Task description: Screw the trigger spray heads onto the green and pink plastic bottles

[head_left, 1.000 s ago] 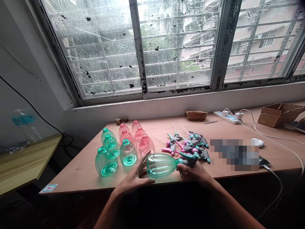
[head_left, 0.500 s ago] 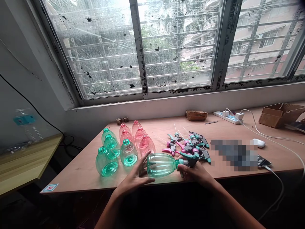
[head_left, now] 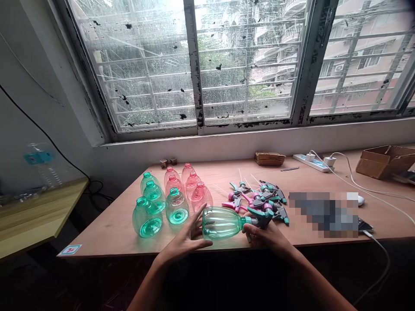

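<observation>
Your right hand [head_left: 267,237] is pinching the grey-and-teal plastic trigger spray head [head_left: 264,221] near its collar, thumb on the near side. Head is at the neck of the clear green ribbed plastic bottle [head_left: 223,223]; can't tell how far it's threaded. Bottle lies sideways at the near edge of the light wooden tabletop [head_left: 106,229], neck toward your right, base toward your left. Your left hand [head_left: 186,239] is spread around the base, fingers at the far side, thumb extended below; can't tell how firmly it grips.

Left of that: four upright green bottles [head_left: 177,209], open necks, with five upright pink clear bottles [head_left: 200,195] beside and behind. Just past the spray head you're holding: a heap of pink, teal and grey trigger heads [head_left: 259,200], some with thin pale tubes. Further right: a phone [head_left: 365,225] on a white cable. Brown rectangular packet [head_left: 269,158] and white power strip [head_left: 311,162] sit toward the window.
</observation>
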Demonstrator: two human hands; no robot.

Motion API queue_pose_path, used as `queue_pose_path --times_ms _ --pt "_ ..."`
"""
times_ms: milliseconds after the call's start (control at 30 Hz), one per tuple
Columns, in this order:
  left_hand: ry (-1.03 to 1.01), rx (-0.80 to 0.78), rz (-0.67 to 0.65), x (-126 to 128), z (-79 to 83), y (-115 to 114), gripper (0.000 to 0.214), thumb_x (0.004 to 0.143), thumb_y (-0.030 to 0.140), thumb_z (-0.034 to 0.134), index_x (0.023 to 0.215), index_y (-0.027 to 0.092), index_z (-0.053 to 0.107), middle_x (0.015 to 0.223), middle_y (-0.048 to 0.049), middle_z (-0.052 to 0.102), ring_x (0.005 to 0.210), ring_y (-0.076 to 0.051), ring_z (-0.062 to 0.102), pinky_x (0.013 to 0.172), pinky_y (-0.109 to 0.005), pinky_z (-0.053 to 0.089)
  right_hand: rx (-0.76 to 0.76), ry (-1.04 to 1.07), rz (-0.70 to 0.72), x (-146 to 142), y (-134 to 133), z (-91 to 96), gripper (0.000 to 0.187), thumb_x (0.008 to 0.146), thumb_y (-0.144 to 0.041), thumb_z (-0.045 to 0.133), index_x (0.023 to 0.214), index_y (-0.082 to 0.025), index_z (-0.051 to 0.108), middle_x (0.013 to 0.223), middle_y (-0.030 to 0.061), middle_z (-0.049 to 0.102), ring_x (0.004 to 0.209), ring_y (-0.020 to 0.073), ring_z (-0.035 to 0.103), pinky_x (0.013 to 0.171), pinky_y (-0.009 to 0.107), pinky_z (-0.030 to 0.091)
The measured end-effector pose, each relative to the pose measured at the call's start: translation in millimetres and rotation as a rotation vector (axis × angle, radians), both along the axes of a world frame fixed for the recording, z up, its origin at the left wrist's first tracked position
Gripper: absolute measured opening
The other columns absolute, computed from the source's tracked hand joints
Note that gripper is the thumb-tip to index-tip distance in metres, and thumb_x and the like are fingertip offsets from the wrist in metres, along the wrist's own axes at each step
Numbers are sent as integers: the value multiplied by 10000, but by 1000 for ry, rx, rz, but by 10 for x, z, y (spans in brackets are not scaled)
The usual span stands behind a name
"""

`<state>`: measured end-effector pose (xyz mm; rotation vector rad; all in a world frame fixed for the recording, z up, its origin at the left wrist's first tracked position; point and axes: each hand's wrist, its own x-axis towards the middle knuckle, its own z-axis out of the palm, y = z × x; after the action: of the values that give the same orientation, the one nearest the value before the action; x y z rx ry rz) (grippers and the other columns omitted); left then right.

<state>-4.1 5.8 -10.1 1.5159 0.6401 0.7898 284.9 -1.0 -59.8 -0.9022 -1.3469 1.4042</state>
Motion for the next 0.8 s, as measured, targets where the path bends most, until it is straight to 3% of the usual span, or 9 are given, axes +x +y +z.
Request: queue_pose_path --times_ms 133,233,333,533,800 --pt "-27 8 -27 -5 8 6 1071 741 296 854 1569 367 179 1647 -106 245 1451 -361 354 1181 -538 317 9 -5 -5 4 5 -11 379 826 -522 735 752 -156 671 632 25 622 523 117 508 474 231 384" --pt "8 -1 8 -23 18 2 929 800 376 800 1557 313 265 1614 -120 323 1451 -354 353 1189 -526 305 25 -4 0 6 5 -10 374 825 -514 741 750 -154 673 648 31 628 534 119 519 486 236 396" --pt "29 -7 31 -33 -1 4 903 804 296 803 1542 342 285 1605 -106 340 1415 -343 415 1160 -521 354 12 20 -2 6 5 -10 381 816 -516 752 748 -149 672 650 33 629 529 113 517 480 230 395" --pt "-55 -26 -58 -6 -24 5 1016 788 189 808 1559 390 178 1596 -110 351 1396 -330 450 1137 -527 389 3 50 -1 18 30 -47 368 817 -503 758 756 -149 679 639 28 629 522 108 517 481 228 412" --pt "41 -1 63 -34 34 -25 882 795 352 807 1530 284 324 1569 -126 397 1479 -370 286 1174 -527 335 55 10 11 29 54 -90 349 853 -480 729 761 -145 695 640 33 633 523 112 524 478 233 399"
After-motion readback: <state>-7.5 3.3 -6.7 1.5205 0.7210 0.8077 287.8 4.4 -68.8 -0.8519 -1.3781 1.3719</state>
